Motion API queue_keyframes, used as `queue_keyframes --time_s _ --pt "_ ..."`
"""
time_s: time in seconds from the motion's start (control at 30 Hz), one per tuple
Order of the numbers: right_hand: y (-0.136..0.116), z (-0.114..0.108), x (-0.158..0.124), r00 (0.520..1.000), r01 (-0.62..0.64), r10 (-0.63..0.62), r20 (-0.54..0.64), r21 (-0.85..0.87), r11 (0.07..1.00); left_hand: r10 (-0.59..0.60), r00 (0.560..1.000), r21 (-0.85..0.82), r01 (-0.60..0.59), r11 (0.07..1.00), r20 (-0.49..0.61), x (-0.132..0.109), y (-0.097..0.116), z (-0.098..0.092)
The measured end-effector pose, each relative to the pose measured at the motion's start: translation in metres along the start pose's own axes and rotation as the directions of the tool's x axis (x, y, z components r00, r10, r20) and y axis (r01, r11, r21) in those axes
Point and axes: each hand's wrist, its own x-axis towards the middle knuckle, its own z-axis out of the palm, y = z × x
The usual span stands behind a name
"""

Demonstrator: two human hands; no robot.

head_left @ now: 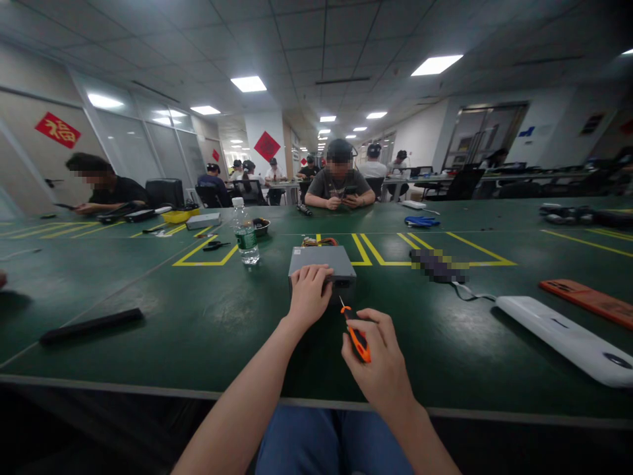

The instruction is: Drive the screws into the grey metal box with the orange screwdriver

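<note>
Right hand [378, 359]: nearest to the camera, right of centre; thumb and fingers are pinched around the orange handle of a small screwdriver [357, 336].
Screwdriver: the thin tip points far and a little left, toward the near face of the grey box, but is still apart from it.
Left hand [309, 293]: just beyond, laid on the near top edge of the grey box [324, 260]. The fingers lie side by side and press down, not closed round it. The thumb I cannot see.
Grey box: flat on the green table [198, 330], in the middle, in front of the person.
Step in hand: I judge that the tool is being brought to the near face of the box while the other hand steadies it.
Next move calls for: a small, exact approach, so that the tip meets a screw head. No screw can be made out here, and the box must not slide.
Sides: a black bar [91, 325] lies well to the left and a long white device [564, 338] to the right.
Farther: a water bottle [246, 232] stands left of the box.
Farthest: another person [339, 181] sits across the table, both hands on a small dark object.
</note>
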Motion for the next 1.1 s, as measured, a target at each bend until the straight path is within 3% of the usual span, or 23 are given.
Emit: queue_keyframes --time_s 0.13,0.27,0.53,0.8,1.1 --pt "0.002 0.002 -0.003 0.999 0.038 -0.039 -0.021 -0.075 0.996 0.005 1.000 -0.004 -0.005 1.000 -0.002 0.000 0.000 0.000" --pt "0.006 0.000 -0.005 0.998 -0.013 0.000 -0.070 -0.190 0.982 -0.002 1.000 0.002 0.002 1.000 0.008 0.000 0.000 -0.001" --pt "0.007 -0.002 -0.004 0.999 0.006 0.001 0.037 -0.198 0.980 -0.001 1.000 0.000 0.001 1.000 0.017 0.000 0.001 -0.003" --pt "0.014 -0.010 -0.009 0.987 -0.062 0.014 -0.157 -0.303 0.951 -0.007 0.999 0.005 0.006 1.000 0.035 0.001 -0.001 -0.004" --pt "0.018 -0.010 -0.007 0.985 -0.073 0.016 -0.174 -0.323 0.943 0.005 1.000 -0.037 -0.004 0.999 0.022 0.002 0.000 -0.005"
